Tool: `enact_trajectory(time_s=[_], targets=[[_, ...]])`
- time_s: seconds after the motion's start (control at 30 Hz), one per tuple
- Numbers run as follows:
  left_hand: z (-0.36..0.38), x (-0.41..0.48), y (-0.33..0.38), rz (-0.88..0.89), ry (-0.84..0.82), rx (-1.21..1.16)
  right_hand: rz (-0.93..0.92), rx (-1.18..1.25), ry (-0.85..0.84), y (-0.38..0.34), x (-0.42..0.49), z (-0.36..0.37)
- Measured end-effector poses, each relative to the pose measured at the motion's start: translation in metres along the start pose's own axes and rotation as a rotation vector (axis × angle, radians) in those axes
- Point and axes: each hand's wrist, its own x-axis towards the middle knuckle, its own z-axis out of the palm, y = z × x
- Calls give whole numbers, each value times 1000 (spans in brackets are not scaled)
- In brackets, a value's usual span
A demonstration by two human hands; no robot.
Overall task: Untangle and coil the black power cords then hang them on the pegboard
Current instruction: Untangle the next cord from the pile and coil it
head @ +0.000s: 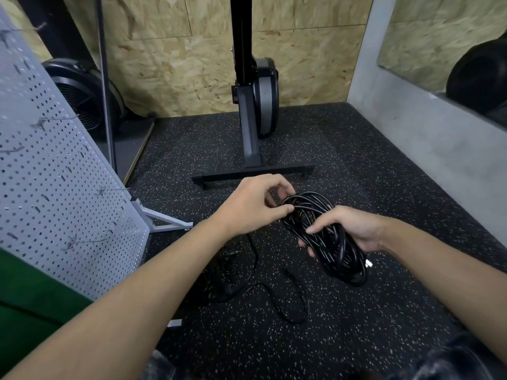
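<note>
A coiled bundle of black power cord [329,242] is held in the air above the speckled floor. My right hand [354,229] grips the coil's middle, fingers curled around the loops, and a plug end shows below it. My left hand [258,204] pinches the loops at the coil's far end. A second black cord [290,297] lies loose and partly tangled on the floor under my arms. The grey pegboard [55,171] stands at the left on a metal foot, with several wire hooks.
A black upright exercise machine [255,111] with a crossbar base stands straight ahead by the chipboard wall. A fan [82,94] sits behind the pegboard. A concrete wall with a mirror runs along the right. Black rubber floor [384,311] lies below.
</note>
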Motion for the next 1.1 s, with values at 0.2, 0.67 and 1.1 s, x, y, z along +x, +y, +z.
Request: enact_trajectory(time_s=[0.2,0.67,1.1], targets=[[2,2,4,103,45,30,-48,-75,-21,4,1,-3],[14,2,18,145,271,135,-194,9,57,-1,4,9],[20,-6,-11,-406,142,-552,-415,236,360,-1,6,-5]])
